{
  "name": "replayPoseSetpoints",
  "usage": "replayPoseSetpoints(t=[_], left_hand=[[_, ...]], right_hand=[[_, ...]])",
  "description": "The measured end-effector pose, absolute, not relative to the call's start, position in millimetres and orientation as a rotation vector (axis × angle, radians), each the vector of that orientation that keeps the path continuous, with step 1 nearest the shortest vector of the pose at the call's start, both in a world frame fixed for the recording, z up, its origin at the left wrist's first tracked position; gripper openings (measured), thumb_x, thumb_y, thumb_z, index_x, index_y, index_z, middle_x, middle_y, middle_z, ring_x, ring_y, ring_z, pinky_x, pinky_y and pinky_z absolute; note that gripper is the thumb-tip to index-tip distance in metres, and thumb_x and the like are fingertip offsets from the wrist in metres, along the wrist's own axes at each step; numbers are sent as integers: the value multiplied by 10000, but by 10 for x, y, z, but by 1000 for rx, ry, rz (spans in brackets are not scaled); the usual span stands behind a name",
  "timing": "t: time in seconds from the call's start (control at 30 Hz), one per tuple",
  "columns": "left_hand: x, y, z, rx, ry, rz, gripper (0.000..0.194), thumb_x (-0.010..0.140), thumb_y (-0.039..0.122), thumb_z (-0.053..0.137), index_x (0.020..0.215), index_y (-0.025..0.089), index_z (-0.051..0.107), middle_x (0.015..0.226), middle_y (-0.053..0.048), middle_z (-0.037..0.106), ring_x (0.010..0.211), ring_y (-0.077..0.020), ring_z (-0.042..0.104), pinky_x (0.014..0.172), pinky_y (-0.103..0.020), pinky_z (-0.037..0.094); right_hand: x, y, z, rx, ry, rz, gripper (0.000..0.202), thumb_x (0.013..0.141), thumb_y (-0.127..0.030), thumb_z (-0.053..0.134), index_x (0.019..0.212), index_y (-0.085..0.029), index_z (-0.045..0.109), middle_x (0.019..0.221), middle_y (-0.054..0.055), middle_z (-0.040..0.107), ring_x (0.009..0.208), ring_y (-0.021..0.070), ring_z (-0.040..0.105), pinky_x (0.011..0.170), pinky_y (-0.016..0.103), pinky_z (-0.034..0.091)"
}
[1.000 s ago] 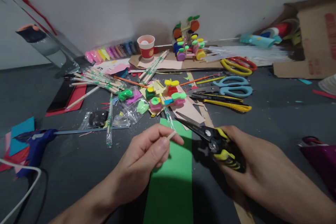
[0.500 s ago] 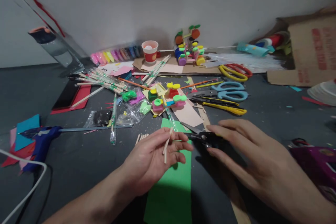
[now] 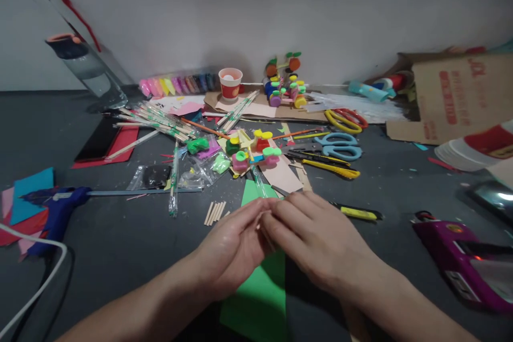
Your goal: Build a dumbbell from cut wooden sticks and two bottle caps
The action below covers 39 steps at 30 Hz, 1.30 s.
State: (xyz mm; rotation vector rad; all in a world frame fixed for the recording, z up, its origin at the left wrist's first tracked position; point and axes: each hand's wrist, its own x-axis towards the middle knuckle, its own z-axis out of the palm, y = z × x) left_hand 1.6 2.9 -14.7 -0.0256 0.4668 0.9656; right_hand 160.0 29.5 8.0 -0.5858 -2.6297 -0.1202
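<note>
My left hand (image 3: 240,248) is held palm up and cupped over a green paper sheet (image 3: 256,299), with short wooden stick pieces (image 3: 269,239) in it. From the right, my right hand (image 3: 316,230) reaches over with bent fingers closed on the same pieces; its fingertips are partly hidden. On the table left of my hands lies a row of several cut stick pieces (image 3: 215,214). Just beyond my right hand rests a cutting tool with black and yellow handles (image 3: 358,213), its front end covered by the hand.
Beyond my hands are small clay models (image 3: 256,152), wrapped sticks (image 3: 160,122), blue-handled scissors (image 3: 340,147) and a yellow utility knife (image 3: 332,167). A blue glue gun (image 3: 60,214) with a white cord lies left, a purple device (image 3: 460,262) right. A bottle (image 3: 88,72) stands back left.
My right hand has let go of the black cutting tool, leaving it on the table, and moved left onto the stick pieces in my left hand. The view has shifted slightly right.
</note>
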Motion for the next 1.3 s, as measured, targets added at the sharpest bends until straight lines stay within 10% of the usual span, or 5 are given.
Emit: replayPoseSetpoints(t=[0.23,0.47,0.8,1.3], left_hand=[[40,53,-117,67,641,1135,347,1044,309,388,1032,92,658,1166,-149,689,1081,-198,671,978,-311,491],[64,-49,-190,278,620,1135,578,849,603,653,1260,199,613,1432,-111,575,1402,-213,443,1146,-316,345],[-88,37,-135,458,636,777,379,839,477,715,847,101,666,734,-42,662,588,-101,642,594,-216,567],[-70,35,-102,622,794,799,316,755,384,794,799,145,592,629,-3,673,462,-100,624,396,-157,487]], right_hand=[[1533,206,74,-1160,-2220,928,171,975,-206,550,818,-204,617,797,-2,677,686,132,605,630,233,441],[1464,206,-25,-1264,-2174,1098,262,908,-210,549,650,-195,506,624,-7,569,540,120,448,498,237,328],[1715,342,-9,-920,-1530,1588,104,865,-270,741,770,-228,741,874,4,573,825,130,571,751,229,462],[1686,322,46,-997,-1565,1561,124,873,-316,729,811,-209,717,727,-6,629,664,122,552,615,216,453]])
